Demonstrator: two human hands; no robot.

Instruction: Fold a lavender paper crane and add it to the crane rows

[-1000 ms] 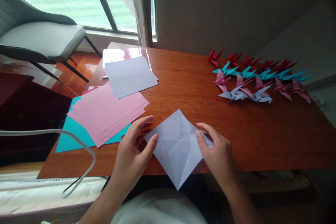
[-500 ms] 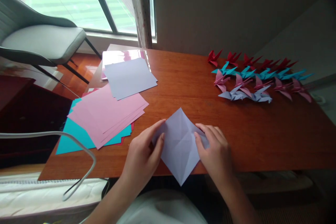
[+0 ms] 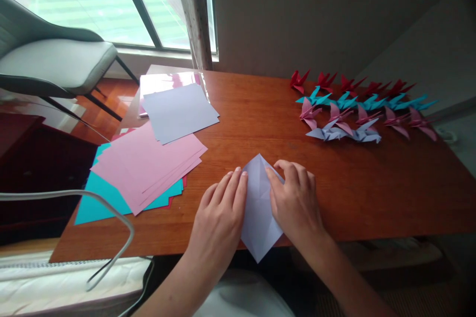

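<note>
Right now the folded lavender paper (image 3: pixel 258 208) lies at the lower centre of the frame, on the near edge of the wooden table (image 3: pixel 353 193). It makes a narrow diamond. Its long axis runs almost straight up and down the frame, with one sharp tip pointing toward the top and the other toward the bottom. The lower tip juts past the table's near edge and hangs over the person's lap. A crease runs down the middle of the visible strip.

The paper sits between the two hands, and each hand covers one side of it. The left hand (image 3: pixel 219 218) lies flat on the diamond's left flank, fingers straight and close together and angled up toward the upper tip. The right hand (image 3: pixel 295 203) presses down on the right flank, fingers slightly spread, the forefinger near the central crease. Neither hand pinches anything; both are laid open, palm down, on the paper.

To the left of the hands lies a fanned pile of pink sheets (image 3: pixel 148 163) over teal sheets (image 3: pixel 92 203), with a lavender stack (image 3: pixel 178 111) above them. Rows of folded paper cranes (image 3: pixel 357 109) stand at the upper right of the table.
</note>
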